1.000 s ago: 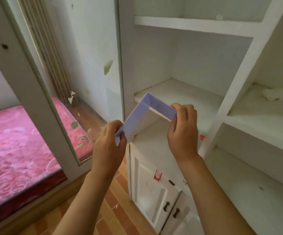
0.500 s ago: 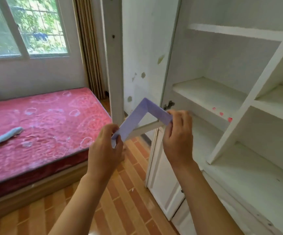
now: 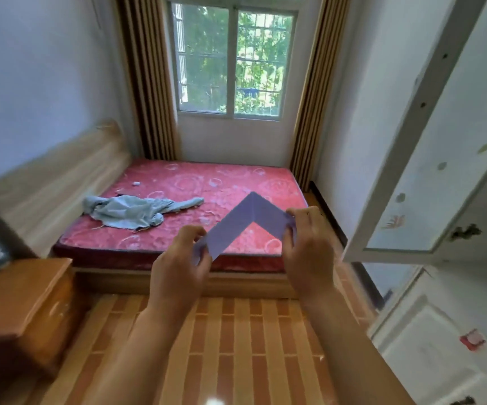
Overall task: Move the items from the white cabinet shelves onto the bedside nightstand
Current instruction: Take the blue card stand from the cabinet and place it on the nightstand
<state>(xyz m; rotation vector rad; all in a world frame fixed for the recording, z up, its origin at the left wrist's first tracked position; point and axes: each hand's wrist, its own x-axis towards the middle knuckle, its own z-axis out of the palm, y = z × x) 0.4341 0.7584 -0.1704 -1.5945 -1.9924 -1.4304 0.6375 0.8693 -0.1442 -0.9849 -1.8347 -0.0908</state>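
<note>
A folded lilac paper strip (image 3: 248,219), bent into an inverted V with its crease uppermost, is held in mid-air between both hands. Its lower left end is pinched between the thumb and curled fingers of the left hand (image 3: 178,264); its right end is gripped by the curled fingers of the right hand (image 3: 306,247). The strip is carried above the striped wooden floor (image 3: 236,346), in front of the foot edge of the bed, and touches no surface.

Behind the strip a red patterned mattress (image 3: 207,188) is seen, on which a crumpled pale blue garment (image 3: 131,210) lies toward the headboard (image 3: 49,182) side. The wooden nightstand (image 3: 17,299) stands at the left edge of the view, beside the near corner of the bed and well apart from the hands. An open glazed door of the white cabinet (image 3: 429,176) occupies the right side. A barred window (image 3: 230,59) between brown curtains (image 3: 148,77) is set in the far wall.
</note>
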